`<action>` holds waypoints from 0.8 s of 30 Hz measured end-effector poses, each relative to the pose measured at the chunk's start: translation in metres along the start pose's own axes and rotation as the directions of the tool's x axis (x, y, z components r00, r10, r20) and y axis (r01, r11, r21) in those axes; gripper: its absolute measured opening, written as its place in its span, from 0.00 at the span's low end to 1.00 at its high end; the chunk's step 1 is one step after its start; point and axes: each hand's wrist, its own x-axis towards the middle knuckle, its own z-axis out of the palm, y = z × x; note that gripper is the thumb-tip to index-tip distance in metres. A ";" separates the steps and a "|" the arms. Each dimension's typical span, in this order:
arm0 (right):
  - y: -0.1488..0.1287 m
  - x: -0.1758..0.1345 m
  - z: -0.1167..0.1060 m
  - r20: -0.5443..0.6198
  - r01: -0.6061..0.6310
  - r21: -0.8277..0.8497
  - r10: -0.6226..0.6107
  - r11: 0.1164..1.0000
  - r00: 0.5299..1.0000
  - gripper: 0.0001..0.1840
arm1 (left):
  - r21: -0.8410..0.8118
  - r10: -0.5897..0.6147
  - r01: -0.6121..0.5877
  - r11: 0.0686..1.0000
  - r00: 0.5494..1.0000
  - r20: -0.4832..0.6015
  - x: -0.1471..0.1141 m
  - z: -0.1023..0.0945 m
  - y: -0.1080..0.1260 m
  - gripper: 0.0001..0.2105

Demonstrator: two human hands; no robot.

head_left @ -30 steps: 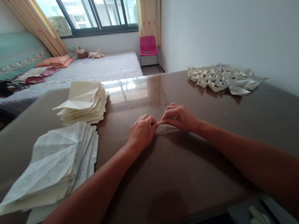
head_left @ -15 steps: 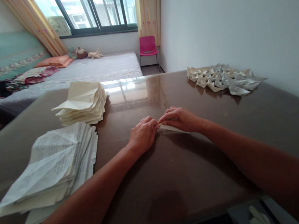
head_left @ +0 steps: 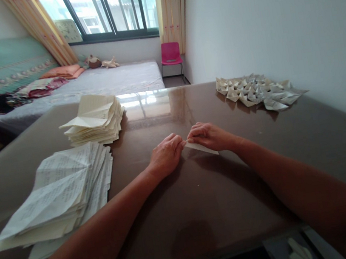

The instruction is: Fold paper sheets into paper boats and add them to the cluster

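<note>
A small folded piece of paper (head_left: 204, 147) is between my hands, just above the middle of the brown table (head_left: 170, 202). My left hand (head_left: 167, 152) pinches its left end, with the fingers curled together. On the upper edge, my right hand (head_left: 208, 135) grips the same paper between thumb and fingers. The paper's pale lower edge shows below my right palm; the rest of it lies hidden behind my fingers.
Left on the table are a stack of creased written sheets (head_left: 58, 184) and a stack of yellowish sheets (head_left: 94, 119). Several folded paper boats (head_left: 251, 90) cluster at the far right by the wall. Beyond stand a bed (head_left: 127, 78) and a pink chair (head_left: 170, 53).
My right hand has shifted slightly right along the paper, and its fingers have curled in more. A small gap now shows between my two hands. My left hand stays nearly in place.
</note>
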 end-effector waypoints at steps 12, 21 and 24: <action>0.005 -0.001 0.012 -0.174 -0.100 -0.074 0.086 0.992 0.981 0.17 | -0.217 -0.154 0.132 0.967 0.984 -0.088 0.005 0.004 -0.011 0.16; 0.005 -0.004 0.012 -0.058 -0.003 -0.044 0.000 0.999 0.998 0.30 | -0.239 -0.197 0.167 0.956 0.974 -0.107 0.005 -0.001 -0.009 0.15; 0.006 -0.005 0.009 -0.021 -0.046 0.007 0.046 0.999 0.999 0.28 | -0.225 -0.166 0.135 0.965 0.978 -0.126 0.004 0.000 -0.009 0.15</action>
